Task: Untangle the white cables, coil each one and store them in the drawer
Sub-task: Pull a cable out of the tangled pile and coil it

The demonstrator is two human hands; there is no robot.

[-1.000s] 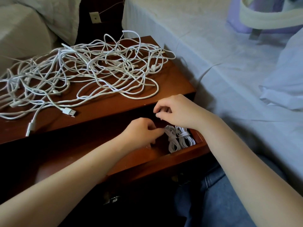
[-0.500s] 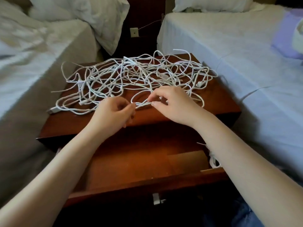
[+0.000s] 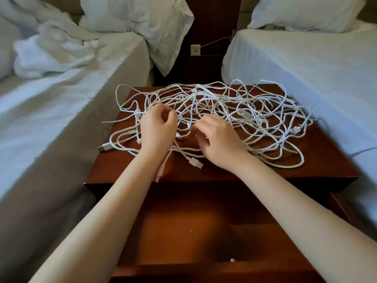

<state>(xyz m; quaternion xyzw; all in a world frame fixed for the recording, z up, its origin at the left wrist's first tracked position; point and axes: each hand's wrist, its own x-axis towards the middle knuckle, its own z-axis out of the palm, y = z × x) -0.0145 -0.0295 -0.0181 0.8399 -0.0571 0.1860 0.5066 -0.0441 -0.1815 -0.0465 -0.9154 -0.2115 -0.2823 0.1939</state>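
Cables [image 3: 201, 92] lie tangled beneath left hand [image 3: 158, 128] and right hand [image 3: 219, 140], both curled round strands.

White cables [image 3: 234, 103] under and beyond the left hand [image 3: 158, 129] and right hand [image 3: 218, 141]: smooth matt plastic sheath; plug [image 3: 103, 147] left of the left hand tipped in dull metal. Bench [image 3: 326, 166] beneath the hands and open drawer [image 3: 183, 231] below the wrists: reddish wood, smooth, satin sheen. Sheets [image 3: 61, 111] to either side of the hands: soft matt white cloth, creased.
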